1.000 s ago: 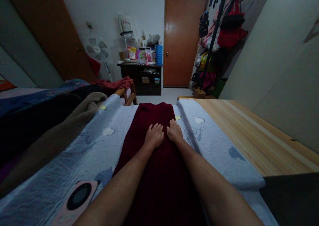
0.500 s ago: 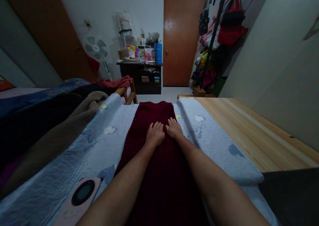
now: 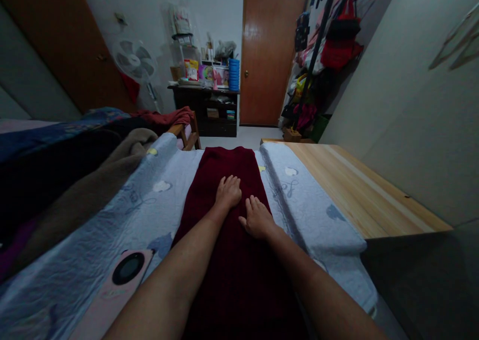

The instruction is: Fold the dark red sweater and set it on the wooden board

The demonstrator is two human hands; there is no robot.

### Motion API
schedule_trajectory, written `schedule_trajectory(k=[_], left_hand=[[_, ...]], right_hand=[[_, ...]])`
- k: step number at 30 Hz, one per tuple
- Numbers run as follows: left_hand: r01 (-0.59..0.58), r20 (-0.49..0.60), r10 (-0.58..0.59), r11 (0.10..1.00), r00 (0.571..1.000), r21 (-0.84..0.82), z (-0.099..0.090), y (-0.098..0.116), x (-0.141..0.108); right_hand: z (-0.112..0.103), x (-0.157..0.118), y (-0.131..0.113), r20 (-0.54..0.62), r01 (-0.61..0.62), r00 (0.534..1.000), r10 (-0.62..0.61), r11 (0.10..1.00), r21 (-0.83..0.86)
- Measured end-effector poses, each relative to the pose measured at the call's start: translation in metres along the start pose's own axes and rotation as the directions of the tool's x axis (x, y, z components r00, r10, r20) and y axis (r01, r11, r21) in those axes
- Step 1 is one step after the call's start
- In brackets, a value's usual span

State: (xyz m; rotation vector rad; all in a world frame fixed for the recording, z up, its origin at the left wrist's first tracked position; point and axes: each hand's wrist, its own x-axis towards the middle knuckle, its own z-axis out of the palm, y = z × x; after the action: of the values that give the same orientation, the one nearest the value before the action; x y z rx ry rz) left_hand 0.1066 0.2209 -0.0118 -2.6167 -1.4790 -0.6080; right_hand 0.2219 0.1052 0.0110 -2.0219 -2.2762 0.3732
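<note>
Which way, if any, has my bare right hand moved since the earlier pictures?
Yes: your right hand has drawn back along the dark red cloth, toward you, farther from the brown wooden door.

The left hand [image 3: 229,192] and right hand [image 3: 258,218] rest palm-down on a dark red cloth [image 3: 232,161] laid lengthwise over a pale blue patterned blanket [image 3: 144,212], the left one set a little farther forward. A pink phone [image 3: 103,297] lies on the blanket, left of the cloth. Beyond are a white fan [image 3: 134,60], a dark cabinet [image 3: 187,108] and a brown door [image 3: 269,55].
</note>
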Motion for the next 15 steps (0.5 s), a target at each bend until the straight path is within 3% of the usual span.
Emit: schedule_trajectory(k=[8, 11, 15], left_hand=[[0.013, -0.013, -0.013, 1.000, 1.000, -0.010, -0.005, 0.002, -0.003], [0.038, -0.001, -0.038, 0.999, 0.999, -0.009, -0.011, 0.005, -0.006], [0.084, 0.102, -0.079, 0.996, 0.992, -0.036, -0.021, 0.013, -0.025]], right_hand=[[0.020, -0.081, -0.022, -0.095, 0.054, 0.994, -0.055, 0.998, -0.023], [0.025, -0.095, -0.026, -0.150, 0.064, 0.986, -0.070, 0.997, -0.041], [0.024, -0.098, -0.028, -0.186, 0.056, 0.981, -0.064, 0.997, -0.049]])
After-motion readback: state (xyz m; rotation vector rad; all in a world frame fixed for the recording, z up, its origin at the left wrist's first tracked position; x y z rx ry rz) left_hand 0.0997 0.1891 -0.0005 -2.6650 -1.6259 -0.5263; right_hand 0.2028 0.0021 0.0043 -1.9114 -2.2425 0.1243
